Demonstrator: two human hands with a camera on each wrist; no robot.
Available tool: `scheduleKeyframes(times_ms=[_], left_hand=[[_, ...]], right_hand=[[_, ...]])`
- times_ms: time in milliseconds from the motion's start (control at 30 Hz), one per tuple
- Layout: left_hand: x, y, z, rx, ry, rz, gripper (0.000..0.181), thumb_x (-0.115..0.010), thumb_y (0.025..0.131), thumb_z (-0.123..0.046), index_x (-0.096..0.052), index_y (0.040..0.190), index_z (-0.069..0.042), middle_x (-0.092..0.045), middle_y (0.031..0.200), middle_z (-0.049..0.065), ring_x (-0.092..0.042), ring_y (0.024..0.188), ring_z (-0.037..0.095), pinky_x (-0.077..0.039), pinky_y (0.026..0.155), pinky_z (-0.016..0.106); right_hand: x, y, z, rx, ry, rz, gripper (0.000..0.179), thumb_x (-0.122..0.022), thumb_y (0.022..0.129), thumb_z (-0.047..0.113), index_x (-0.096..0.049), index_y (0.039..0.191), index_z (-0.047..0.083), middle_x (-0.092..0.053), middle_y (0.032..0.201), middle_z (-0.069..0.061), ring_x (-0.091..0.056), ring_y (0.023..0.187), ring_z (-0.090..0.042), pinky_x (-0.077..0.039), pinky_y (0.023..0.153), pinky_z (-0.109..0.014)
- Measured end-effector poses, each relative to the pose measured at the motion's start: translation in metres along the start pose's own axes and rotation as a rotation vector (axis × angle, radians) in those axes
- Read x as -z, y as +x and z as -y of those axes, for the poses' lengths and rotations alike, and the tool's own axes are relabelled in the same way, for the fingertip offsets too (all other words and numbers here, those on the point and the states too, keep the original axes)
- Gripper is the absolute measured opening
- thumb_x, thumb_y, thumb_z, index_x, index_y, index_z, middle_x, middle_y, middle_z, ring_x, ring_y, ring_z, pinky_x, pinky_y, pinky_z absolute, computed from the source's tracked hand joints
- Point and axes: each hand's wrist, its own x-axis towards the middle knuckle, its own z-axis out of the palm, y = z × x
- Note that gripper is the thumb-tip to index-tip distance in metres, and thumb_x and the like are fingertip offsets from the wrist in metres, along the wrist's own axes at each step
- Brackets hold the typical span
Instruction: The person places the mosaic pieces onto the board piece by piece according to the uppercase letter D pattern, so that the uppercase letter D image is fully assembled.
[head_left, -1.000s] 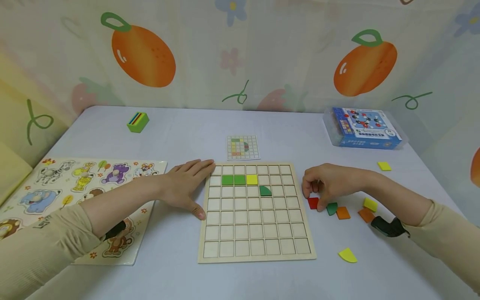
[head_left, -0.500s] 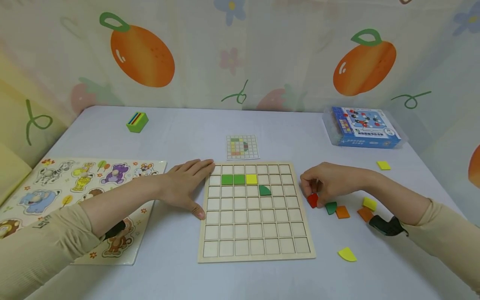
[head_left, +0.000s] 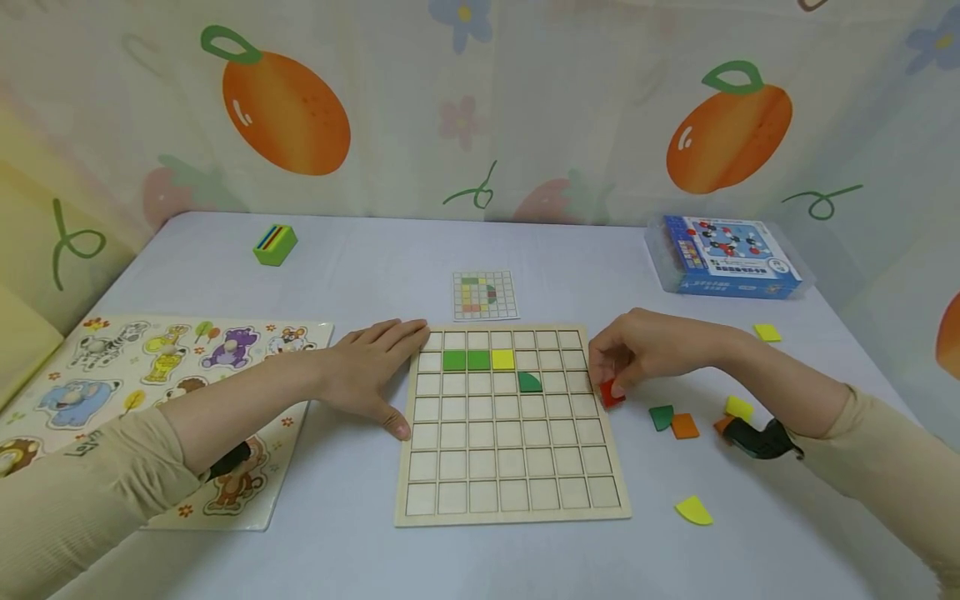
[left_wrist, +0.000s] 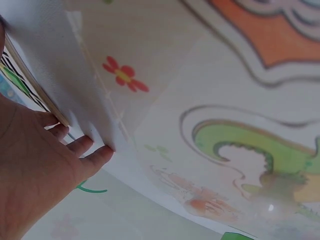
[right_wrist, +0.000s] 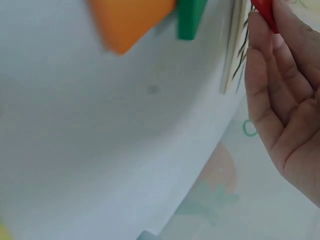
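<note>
A: Layout, largest first? 12 o'clock faces away from the person.
B: Table [head_left: 337,546]. On it, the puzzle [head_left: 135,367] at 9 o'clock of the gridded board [head_left: 508,462].
A: Left hand [head_left: 367,371]?
B: Board's 10 o'clock. Fingers straight, thumb spread away from them, tips at the edge. Good brace; light pressure only.
A: Right hand [head_left: 647,346]?
B: Between 2 and 3 o'clock. Fingers and thumb pinching the red tile [head_left: 612,397].
A: Card [head_left: 485,307]?
B: Just beyond 12 o'clock. Reddish mark near its middle; exact cell too small to read.
A: Red tile's position?
B: Askew at the board's 3 o'clock rim; contact undetermined. My judgement: square it to the grid, pass clear of the green quarter [head_left: 530,382] at 1 o'clock, seat one edge, press flat.
</note>
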Motion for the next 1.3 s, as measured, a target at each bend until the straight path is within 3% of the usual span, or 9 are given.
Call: scheduleKeyframes(times_ms=[167,367,633,1033,1300], left_hand=[[-0.002,0.000,0.001,0.004,-0.004,0.002,0.130,-0.071,0.068,-0.075,-0.007,0.160,-0.007,-0.004,0.169,0.013,-0.009,0.153,0.046,-0.019,0.118,0.069],[-0.002,0.001,0.001,0.003,0.007,-0.005,0.130,-0.071,0.068,-0.076,-0.009,0.159,-0.007,-0.005,0.168,0.014,-0.011,0.153,0.047,-0.020,0.118,0.069],[-0.001,0.001,0.001,0.002,-0.001,-0.003,0.129,-0.071,0.069,-0.075,-0.008,0.160,-0.007,-0.004,0.168,0.014,-0.010,0.153,0.047,-0.019,0.118,0.068],[-0.001,0.001,0.000,0.002,-0.002,0.000,0.130,-0.070,0.068,-0.076,-0.008,0.160,-0.008,-0.004,0.169,0.014,-0.009,0.153,0.047,-0.019,0.118,0.068],[0.000,0.001,0.000,0.002,0.010,-0.007,0.129,-0.071,0.069,-0.075,-0.009,0.159,-0.007,-0.006,0.168,0.015,-0.011,0.153,0.047,-0.020,0.117,0.069]], right_hand=[[-0.001,0.008,0.009,0.034,0.016,-0.048,0.014,-0.080,0.083,0.017,-0.070,0.092,0.021,-0.067,0.084,0.007,-0.058,0.077,-0.012,-0.051,0.069,-0.022],[-0.006,0.022,0.019,0.007,0.040,-0.111,0.014,-0.081,0.081,0.018,-0.071,0.089,0.023,-0.068,0.084,0.006,-0.060,0.080,-0.015,-0.051,0.069,-0.025],[-0.011,0.039,0.035,0.023,0.066,-0.176,0.013,-0.079,0.083,0.013,-0.076,0.092,0.022,-0.073,0.089,0.007,-0.064,0.083,-0.012,-0.055,0.076,-0.025],[-0.023,0.053,0.050,0.006,0.061,-0.163,0.013,-0.080,0.081,0.011,-0.076,0.089,0.020,-0.069,0.078,0.004,-0.060,0.073,-0.009,-0.052,0.070,-0.023],[-0.026,0.052,0.056,-0.008,0.052,-0.129,0.013,-0.079,0.081,0.008,-0.076,0.086,0.020,-0.070,0.076,0.004,-0.060,0.070,-0.008,-0.051,0.068,-0.024]])
